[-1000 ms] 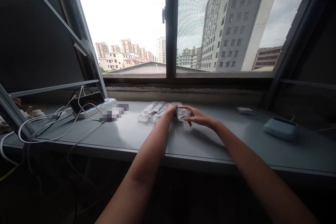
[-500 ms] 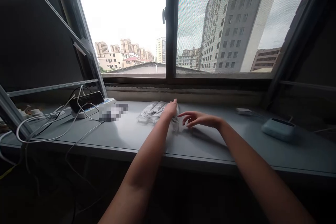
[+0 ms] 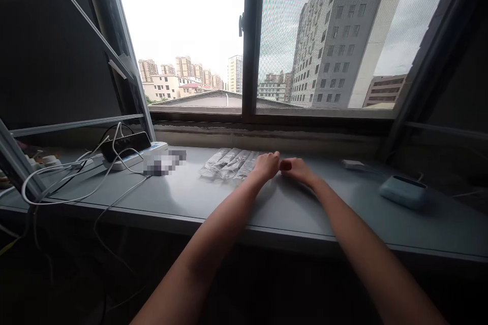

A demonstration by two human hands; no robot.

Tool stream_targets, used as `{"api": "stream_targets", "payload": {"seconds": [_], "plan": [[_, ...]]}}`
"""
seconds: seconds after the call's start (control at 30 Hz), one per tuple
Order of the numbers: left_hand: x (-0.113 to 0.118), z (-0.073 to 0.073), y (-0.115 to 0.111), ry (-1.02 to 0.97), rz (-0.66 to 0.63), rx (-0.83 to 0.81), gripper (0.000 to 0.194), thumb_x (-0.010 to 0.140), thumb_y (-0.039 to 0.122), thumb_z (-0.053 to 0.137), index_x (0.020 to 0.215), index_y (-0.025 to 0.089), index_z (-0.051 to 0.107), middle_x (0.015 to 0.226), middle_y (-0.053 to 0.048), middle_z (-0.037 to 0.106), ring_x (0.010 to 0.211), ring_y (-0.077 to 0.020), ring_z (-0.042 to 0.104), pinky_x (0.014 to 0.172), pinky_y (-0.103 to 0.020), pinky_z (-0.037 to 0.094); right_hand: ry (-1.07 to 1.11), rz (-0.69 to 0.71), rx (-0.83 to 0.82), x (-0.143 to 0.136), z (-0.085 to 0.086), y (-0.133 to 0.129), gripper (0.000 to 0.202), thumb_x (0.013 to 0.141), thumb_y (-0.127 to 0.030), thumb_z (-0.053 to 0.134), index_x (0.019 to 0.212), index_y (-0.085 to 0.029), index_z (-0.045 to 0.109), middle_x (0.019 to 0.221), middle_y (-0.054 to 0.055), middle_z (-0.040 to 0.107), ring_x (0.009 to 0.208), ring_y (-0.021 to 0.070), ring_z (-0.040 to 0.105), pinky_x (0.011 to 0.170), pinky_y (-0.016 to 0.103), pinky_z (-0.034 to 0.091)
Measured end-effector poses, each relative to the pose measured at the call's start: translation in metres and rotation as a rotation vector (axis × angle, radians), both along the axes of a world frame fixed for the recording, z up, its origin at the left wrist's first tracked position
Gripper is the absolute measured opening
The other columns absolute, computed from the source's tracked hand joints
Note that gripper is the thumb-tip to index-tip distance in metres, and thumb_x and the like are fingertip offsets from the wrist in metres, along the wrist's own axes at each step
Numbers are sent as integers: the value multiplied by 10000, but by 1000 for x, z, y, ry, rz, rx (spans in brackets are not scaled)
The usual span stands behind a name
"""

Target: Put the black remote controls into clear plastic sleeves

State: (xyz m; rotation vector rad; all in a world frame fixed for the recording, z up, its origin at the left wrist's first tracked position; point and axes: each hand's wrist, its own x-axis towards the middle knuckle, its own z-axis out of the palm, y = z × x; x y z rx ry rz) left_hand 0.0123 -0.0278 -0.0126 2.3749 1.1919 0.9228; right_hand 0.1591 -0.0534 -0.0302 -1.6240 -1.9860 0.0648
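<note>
Several clear plastic packets [image 3: 229, 163] lie side by side on the grey table [image 3: 183, 203], below the window. My left hand [image 3: 268, 164] is just right of them, its fingers closed at the far side; what it holds, if anything, is hidden. My right hand [image 3: 298, 169] almost meets it from the right, fingers curled together near the left fingertips. Whatever may be between its fingers is too small to make out.
On the left, a black phone [image 3: 127, 146] leans by a white power strip [image 3: 157, 150] among tangled white cables [image 3: 89, 194]. A blue-grey box [image 3: 403, 191] and a small white adapter [image 3: 353, 164] are at the right. A metal frame rises on the left.
My left hand has moved right, off the packets, uncovering more of them. My right hand's spread fingers have curled in, and the two hands are now close together.
</note>
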Motion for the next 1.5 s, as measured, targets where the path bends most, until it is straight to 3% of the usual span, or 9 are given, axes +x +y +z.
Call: {"api": "stream_targets", "payload": {"seconds": [0.1, 0.23, 0.37, 0.53, 0.93, 1.27, 1.37, 1.5], "plan": [[1, -5, -3, 429, -14, 96, 209, 914, 219, 438, 1021, 167, 610, 1044, -136, 679, 1078, -293, 626, 915, -382, 458, -67, -57, 40, 9, -3, 5, 240, 709, -66, 536, 777, -172, 741, 806, 37, 705, 766, 157, 631, 734, 236, 466], [-2, -7, -1, 605, -64, 180, 290, 936, 261, 398, 1134, 176, 592, 1095, -121, 683, 1052, -264, 646, 858, -332, 480, -129, -96, 52, 12, -8, 8, 320, 769, -46, 471, 783, -193, 755, 889, 54, 682, 840, 160, 613, 817, 242, 443], [-4, -7, 1, 612, -80, 175, 293, 945, 328, 401, 1116, 186, 591, 1094, -110, 686, 1047, -261, 647, 856, -330, 482, -182, -113, 43, 11, -11, 8, 351, 815, -67, 450, 769, -218, 763, 919, 64, 667, 949, 193, 582, 865, 261, 423], [-4, -7, 2, 617, -89, 180, 293, 940, 319, 397, 1119, 182, 584, 1096, -109, 683, 1049, -265, 644, 858, -338, 485, -207, -111, 34, 12, -13, 10, 382, 818, -44, 429, 783, -220, 765, 922, 57, 662, 949, 187, 574, 895, 261, 411], [-5, -4, -3, 619, -101, 169, 309, 952, 320, 365, 1122, 167, 573, 1099, -117, 682, 1048, -272, 643, 869, -354, 480, -188, -63, 48, 12, -12, 9, 492, 666, 116, 428, 823, -213, 758, 908, 41, 664, 879, 159, 600, 826, 231, 438], [-4, 0, -5, 687, -97, 172, 307, 922, 302, 433, 1178, 183, 551, 1115, -100, 672, 1047, -246, 638, 856, -323, 474, -143, -98, 60, 12, -6, 8, 399, 699, 73, 476, 848, -183, 744, 958, 54, 658, 898, 158, 618, 841, 218, 444], [-5, 7, -7, 681, -31, 200, 305, 930, 290, 425, 1171, 173, 569, 1103, -103, 671, 1044, -242, 622, 844, -317, 466, -135, -106, 33, 11, -5, 7, 385, 699, 63, 480, 847, -173, 745, 965, 60, 658, 874, 153, 618, 813, 212, 449], [-17, 15, 1, 572, 244, 321, 326, 912, 128, 378, 1164, 113, 586, 1180, -149, 616, 1130, -249, 532, 887, -332, 421, -129, -99, 24, 11, -6, 7, 384, 688, 64, 488, 827, -183, 747, 962, 50, 666, 854, 142, 621, 811, 209, 451]]}}
